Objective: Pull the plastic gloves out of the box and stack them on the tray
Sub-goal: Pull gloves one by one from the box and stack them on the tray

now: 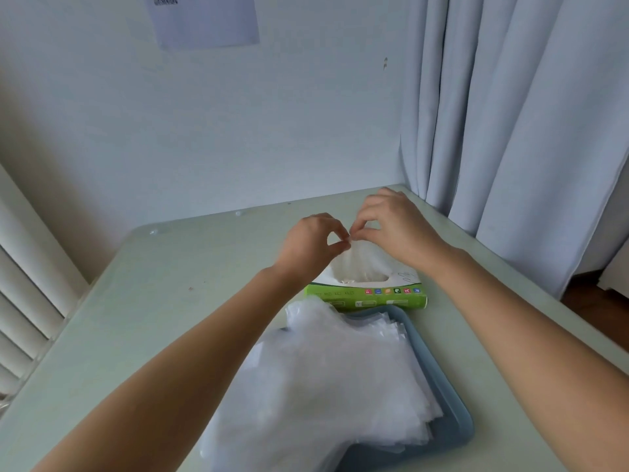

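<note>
Pulling this glove (361, 258) free should go best, I judge, as a slow lift straight up from the slot. Both pinches should rise together so the thin film neither tears nor drags a clump of others after it. Once its tail clears the opening, it wants carrying back toward the person and laying flat, edges matched to the pile.

Head view: the left grip (311, 245) and the right grip (396, 226) meet tip to tip above the box (369, 296). Each is narrowed to a pinch, thumb and forefinger closed on the top edge of the clear glove, the other fingers loosely curled. The two pinches are just beside each other, nearly touching. Below the grips the glove fans down into the oval opening in the box's white top. How much of it lies inside is hard to tell, since the film is clear and blurred. The box lies on the pale desk (153, 301), directly under the grips. Nearer the person than the grips, touching or just beside the box's green front, sits the blue tray (454, 400). It bears a thick stack of gloves (326, 376) that spills over its left rim.
</note>
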Tool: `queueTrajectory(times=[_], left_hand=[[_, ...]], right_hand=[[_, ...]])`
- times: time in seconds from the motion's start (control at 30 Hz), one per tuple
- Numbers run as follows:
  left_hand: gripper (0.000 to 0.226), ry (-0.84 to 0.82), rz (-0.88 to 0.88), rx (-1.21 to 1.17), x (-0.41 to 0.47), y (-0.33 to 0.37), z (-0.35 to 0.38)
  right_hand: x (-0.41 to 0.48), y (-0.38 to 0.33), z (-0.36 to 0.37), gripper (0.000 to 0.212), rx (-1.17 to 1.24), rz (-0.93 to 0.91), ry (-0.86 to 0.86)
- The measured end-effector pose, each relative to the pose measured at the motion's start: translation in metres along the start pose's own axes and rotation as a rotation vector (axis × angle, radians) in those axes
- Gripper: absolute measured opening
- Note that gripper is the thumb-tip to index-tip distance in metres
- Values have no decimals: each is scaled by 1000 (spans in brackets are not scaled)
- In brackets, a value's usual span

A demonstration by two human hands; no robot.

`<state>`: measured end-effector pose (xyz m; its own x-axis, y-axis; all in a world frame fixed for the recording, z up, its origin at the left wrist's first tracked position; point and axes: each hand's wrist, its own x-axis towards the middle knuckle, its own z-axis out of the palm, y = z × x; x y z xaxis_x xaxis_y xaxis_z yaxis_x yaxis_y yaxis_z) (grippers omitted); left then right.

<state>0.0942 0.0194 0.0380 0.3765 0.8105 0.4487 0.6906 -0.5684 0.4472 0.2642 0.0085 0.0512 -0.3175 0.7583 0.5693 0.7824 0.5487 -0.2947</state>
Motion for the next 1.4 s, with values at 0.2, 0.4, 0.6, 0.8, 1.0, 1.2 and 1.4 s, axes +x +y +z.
queueTrajectory(times=[0.2, 0.4, 0.6, 0.8, 1.0, 1.2, 1.4], left_hand=[[14, 39, -167, -154, -4, 3, -8], [26, 24, -331, -380, -11, -2, -12], [26, 49, -380, -470, -21, -13, -16], [19, 57, -373, -552, -26, -16, -19], [19, 34, -330, -540, -26, -14, -22], [21, -21, -276, -392, -40, -25, -25], [21, -13, -307, -338, -47, -33, -27]], right_hand=[[-14, 18, 5, 74, 355, 364, -259], [-39, 40, 31, 12, 354, 493, -165], [-54, 50, 43, 11, 326, 504, -165], [-43, 33, 38, 18, 592, 448, -79], [-37, 26, 48, 23, 482, 484, -66], [-41, 31, 51, 22, 488, 493, -96], [-43, 38, 50, 9, 779, 616, -89]])
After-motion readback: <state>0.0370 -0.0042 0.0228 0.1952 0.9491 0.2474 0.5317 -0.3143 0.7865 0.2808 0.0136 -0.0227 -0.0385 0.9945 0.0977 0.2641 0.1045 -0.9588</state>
